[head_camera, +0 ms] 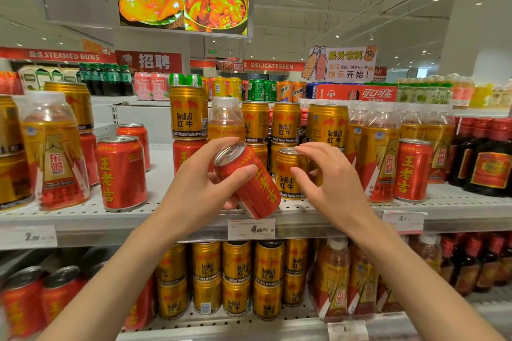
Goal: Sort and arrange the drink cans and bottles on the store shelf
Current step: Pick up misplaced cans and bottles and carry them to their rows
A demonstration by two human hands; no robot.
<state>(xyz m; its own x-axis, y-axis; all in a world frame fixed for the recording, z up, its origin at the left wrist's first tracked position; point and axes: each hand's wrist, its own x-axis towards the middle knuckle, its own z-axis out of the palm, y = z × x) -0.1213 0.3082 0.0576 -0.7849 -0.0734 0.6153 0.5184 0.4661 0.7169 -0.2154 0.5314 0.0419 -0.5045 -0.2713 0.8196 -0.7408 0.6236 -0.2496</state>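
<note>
My left hand [202, 174] grips a red Wanglaoji can [249, 180], tilted with its top toward the upper left, in front of the white shelf [171, 219]. My right hand [329, 177] hovers with fingers spread around a gold Red Bull can [286, 174] standing on the shelf; its fingertips are near the can's top, and I cannot tell whether they touch it. More gold Red Bull cans [188, 113] are stacked behind. Other red cans [122, 174] stand to the left and one red can [412, 170] stands to the right.
Gold-and-red Dongpeng bottles [55, 152] stand on the left, and more of these bottles [382, 152] on the right. Dark bottles [487, 158] fill the far right. The lower shelf holds gold cans [238, 277], red cans and bottles. Price tags [251, 228] hang on the shelf edge.
</note>
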